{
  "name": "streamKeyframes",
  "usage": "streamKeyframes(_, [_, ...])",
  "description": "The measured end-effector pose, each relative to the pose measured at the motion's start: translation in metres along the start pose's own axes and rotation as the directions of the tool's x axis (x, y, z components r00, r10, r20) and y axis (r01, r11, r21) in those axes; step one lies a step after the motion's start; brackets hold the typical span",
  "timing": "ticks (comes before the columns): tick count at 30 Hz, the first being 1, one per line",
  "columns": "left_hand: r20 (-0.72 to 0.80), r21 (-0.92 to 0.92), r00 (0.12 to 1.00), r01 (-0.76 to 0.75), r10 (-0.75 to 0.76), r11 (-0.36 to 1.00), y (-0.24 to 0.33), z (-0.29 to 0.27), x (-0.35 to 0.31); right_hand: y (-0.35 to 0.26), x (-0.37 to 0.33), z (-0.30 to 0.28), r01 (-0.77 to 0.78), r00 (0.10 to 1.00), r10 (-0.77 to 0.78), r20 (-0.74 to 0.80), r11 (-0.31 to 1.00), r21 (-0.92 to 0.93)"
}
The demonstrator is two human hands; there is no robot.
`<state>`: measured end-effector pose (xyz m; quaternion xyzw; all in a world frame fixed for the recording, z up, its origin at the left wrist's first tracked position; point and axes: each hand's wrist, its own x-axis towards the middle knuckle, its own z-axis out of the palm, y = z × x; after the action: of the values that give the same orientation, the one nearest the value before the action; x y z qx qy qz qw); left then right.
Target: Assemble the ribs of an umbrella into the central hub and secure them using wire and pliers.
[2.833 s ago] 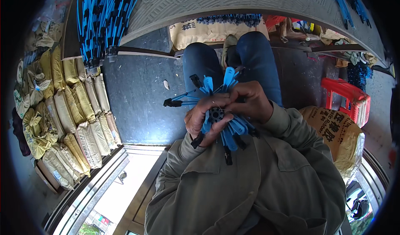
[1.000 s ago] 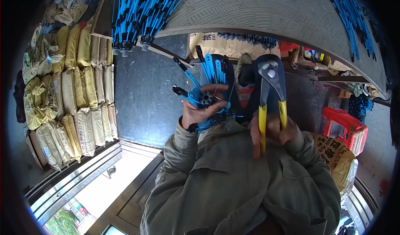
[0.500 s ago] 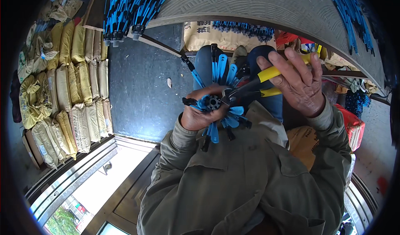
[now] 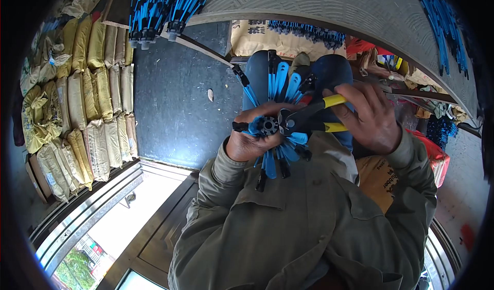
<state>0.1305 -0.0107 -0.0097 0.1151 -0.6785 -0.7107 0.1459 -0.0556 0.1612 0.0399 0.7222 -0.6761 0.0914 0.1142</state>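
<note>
My left hand (image 4: 246,147) is closed around a black notched round hub (image 4: 268,127). Blue flat strips with black ends (image 4: 281,78) fan out from around it, above and below my fist. In my right hand (image 4: 373,120) is a pair of end-cutting pincers (image 4: 303,118) with yellow grips, fingers curled round the handles. The dark handles stand apart. The metal jaws lie against the right side of the hub, beside my left fingers; what is between them, if anything, I cannot make out.
Bundles of blue rods with black ends (image 4: 172,7) lie on the grey worktop (image 4: 288,2) at the front, with more at the far right (image 4: 442,28). Stacked tan sacks (image 4: 98,136) stand on the left. A paper sack (image 4: 378,182) sits beside my right side.
My right hand's fingers were spread over the pincers and have now curled in around the grips. The pincers' head sits more plainly at the hub. My left hand keeps its hold.
</note>
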Motion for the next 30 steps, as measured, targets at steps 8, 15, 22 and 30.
streamKeyframes(8, [0.129,0.012,0.986,-0.106,0.104,0.994,0.002,-0.007,0.008,0.038,0.004,-0.02,-0.404,0.736,-0.267,0.622,0.563,0.721])
streamKeyframes(15, [0.172,-0.04,0.975,-0.138,0.143,0.99,-0.011,-0.014,0.007,0.006,0.0,-0.016,-0.214,0.893,-0.059,0.447,0.817,0.536])
streamKeyframes(22, [0.0,0.033,0.994,-0.113,0.113,0.993,-0.008,-0.002,0.007,-0.004,0.004,0.01,-0.159,0.987,0.148,0.067,0.96,0.231])
streamKeyframes(30, [-0.006,0.056,0.993,-0.118,0.119,0.991,-0.005,-0.007,0.01,-0.006,-0.001,0.016,-0.15,0.986,0.158,-0.061,0.982,0.118])
